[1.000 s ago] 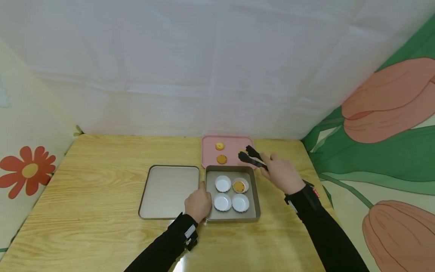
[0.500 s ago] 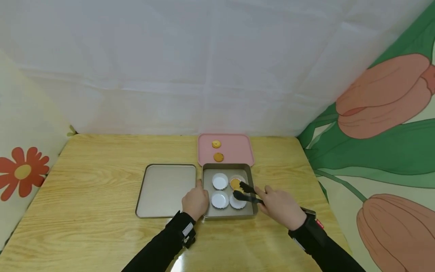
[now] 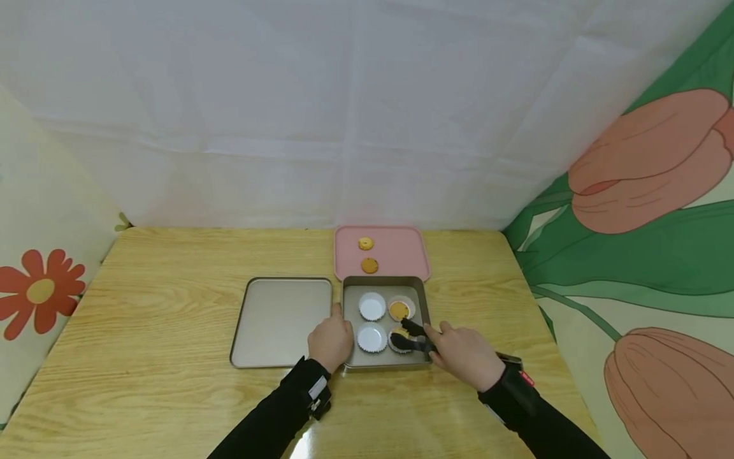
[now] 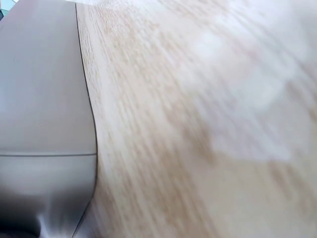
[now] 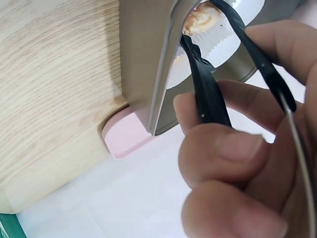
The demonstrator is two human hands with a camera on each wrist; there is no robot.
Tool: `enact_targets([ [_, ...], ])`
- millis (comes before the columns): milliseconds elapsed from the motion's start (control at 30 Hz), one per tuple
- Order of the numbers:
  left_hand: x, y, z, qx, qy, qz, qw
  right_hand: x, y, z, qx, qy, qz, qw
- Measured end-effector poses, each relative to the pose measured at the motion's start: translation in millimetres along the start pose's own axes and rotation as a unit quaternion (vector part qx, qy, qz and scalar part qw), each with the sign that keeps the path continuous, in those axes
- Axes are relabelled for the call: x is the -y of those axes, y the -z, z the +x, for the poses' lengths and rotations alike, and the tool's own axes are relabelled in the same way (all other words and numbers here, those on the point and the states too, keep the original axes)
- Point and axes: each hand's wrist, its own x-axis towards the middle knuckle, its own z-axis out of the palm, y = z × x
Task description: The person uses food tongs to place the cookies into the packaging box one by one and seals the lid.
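My right hand (image 3: 466, 357) grips black-tipped tongs (image 3: 421, 344); in the right wrist view the tongs' arms stand apart on either side of a cookie (image 5: 202, 20). That cookie sits in the front right white paper cup, partly behind the tongs in the head view. A cookie (image 3: 398, 310) lies in the back right cup. The back left cup (image 3: 372, 306) and front left cup (image 3: 371, 338) hold nothing. All stand in a square metal baking pan (image 3: 385, 361). My left hand (image 3: 331, 341) holds the pan's left side, one finger along the rim.
A flat metal lid (image 3: 283, 325) lies left of the pan. Behind the pan is a pink tray (image 3: 401, 245) bearing a pale cookie (image 3: 365, 243) and a browner cookie (image 3: 369, 265). A white sheet (image 3: 344, 127) hangs behind the wooden table (image 3: 172, 319).
The tongs moved from the pink tray to the pan, carrying a cookie, which now lies in the front right cup. My left hand stayed at the pan's side.
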Motion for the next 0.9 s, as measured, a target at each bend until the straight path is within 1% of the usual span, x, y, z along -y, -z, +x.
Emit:
enact_targets([
  [400, -1.2, 0.4, -0.5, 0.006, 0.001, -0.005, 1.0, -3.2, -7.1, 3.4, -0.025, 0.002, -0.033, 0.9991],
  [533, -1.3, 1.2, -0.8, 0.009, 0.002, -0.007, 0.9999, -2.6, -5.1, 3.4, -0.018, -0.009, -0.033, 0.9993],
  [900, -0.3, 1.5, 0.3, 0.004, 0.001, -0.002, 1.0, -3.5, -1.5, 4.8, 0.002, -0.028, -0.019, 0.9994],
])
